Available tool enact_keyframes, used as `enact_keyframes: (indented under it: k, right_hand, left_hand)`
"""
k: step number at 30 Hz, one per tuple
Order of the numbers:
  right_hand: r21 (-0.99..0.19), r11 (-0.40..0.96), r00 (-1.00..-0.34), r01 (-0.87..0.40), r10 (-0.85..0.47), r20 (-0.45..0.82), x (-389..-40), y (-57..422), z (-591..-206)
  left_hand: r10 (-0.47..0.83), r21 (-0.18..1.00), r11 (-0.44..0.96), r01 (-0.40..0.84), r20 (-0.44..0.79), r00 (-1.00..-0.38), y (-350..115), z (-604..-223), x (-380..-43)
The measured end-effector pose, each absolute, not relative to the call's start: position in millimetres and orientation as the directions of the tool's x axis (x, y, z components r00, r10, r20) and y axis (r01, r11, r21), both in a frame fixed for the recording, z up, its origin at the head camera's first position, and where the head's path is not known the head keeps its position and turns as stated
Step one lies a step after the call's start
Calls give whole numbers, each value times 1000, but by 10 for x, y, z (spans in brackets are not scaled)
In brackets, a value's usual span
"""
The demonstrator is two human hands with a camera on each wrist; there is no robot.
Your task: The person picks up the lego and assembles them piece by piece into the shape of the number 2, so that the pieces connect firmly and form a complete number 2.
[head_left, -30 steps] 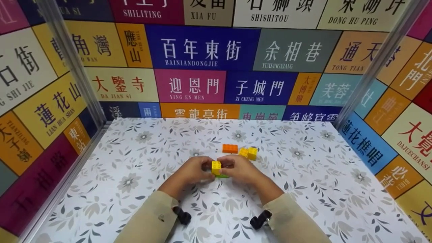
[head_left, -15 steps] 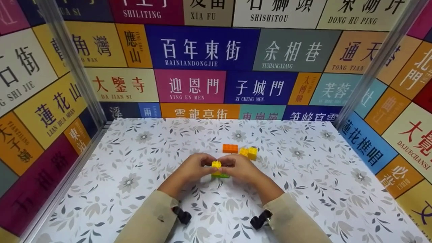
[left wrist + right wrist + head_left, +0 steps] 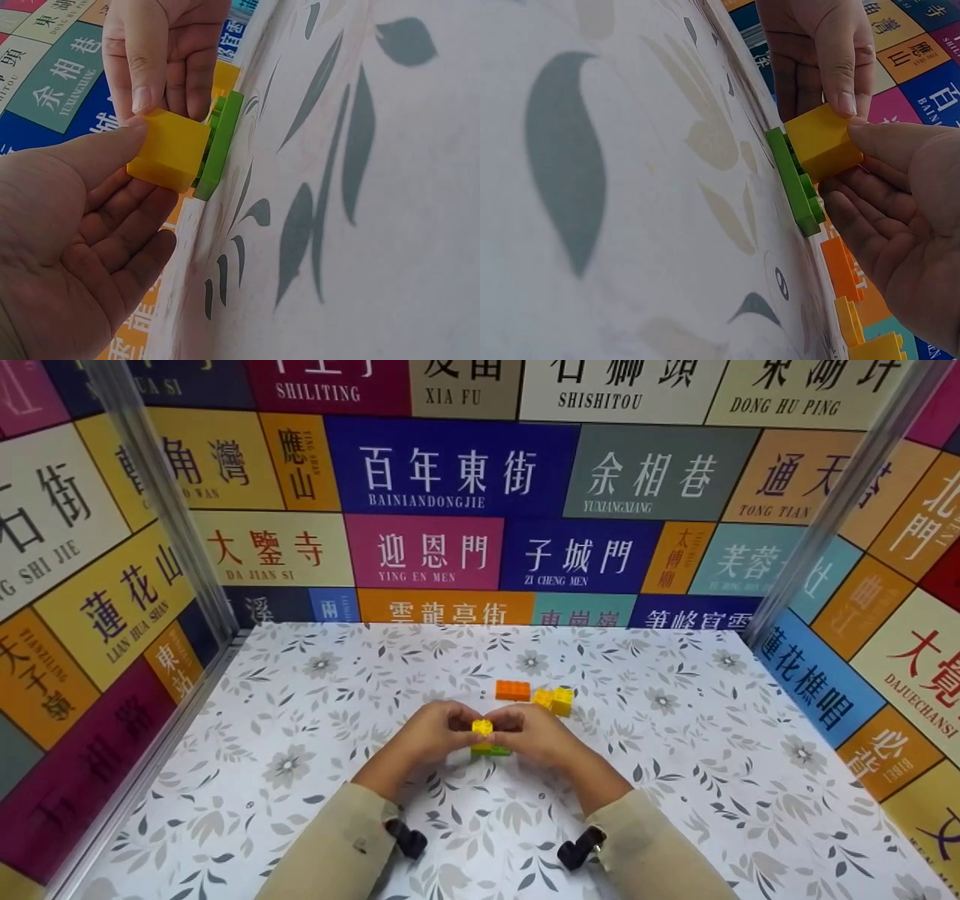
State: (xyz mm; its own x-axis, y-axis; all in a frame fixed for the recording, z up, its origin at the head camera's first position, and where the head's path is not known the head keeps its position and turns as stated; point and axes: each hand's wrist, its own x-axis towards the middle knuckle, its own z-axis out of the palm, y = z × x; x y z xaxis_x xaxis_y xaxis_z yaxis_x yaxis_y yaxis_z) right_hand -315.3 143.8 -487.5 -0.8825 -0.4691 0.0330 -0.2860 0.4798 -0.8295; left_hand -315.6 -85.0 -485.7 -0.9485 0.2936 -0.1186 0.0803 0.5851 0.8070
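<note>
A person's left hand [image 3: 435, 733] and right hand [image 3: 531, 734] meet over a yellow toy building brick [image 3: 481, 730], their fingers clamped on it from both sides, with the two thumbs close together on the face nearest the person. The brick sits on the left end of a flat green studded plate [image 3: 500, 751], which lies on the tabletop [image 3: 480, 825]; bare studs show along the plate's right end. Whether the brick is fully seated cannot be told. To fix it well, the brick should be kept square to the plate, its edges in line, and pressed straight down with even force from both hands; leaning on one side would likely tip it or make the plate slide. Curling the fingers clear of the bottom edge should avoid a pinch. Just beyond the right hand lie an orange brick [image 3: 513, 690] and, to its right, two yellow bricks [image 3: 553, 701] side by side. The tabletop is white, printed with gray leaves and flowers. Behind it rises a back wall [image 3: 450, 465] of colored panels bearing Chinese place names, many with Latin spellings beneath; similar side walls [image 3: 900, 660] angle in, with metal posts [image 3: 836, 510] at the corners.
</note>
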Motion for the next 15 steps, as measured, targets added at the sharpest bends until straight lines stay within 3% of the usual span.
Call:
enact_keyframes:
  k: [15]
  right_hand:
    - [-822, 522, -899, -227, -437, -29, -3157, 1427, -4878]
  left_hand:
    - [269, 808, 587, 51, -135, -954, -819, -4837, -3125]
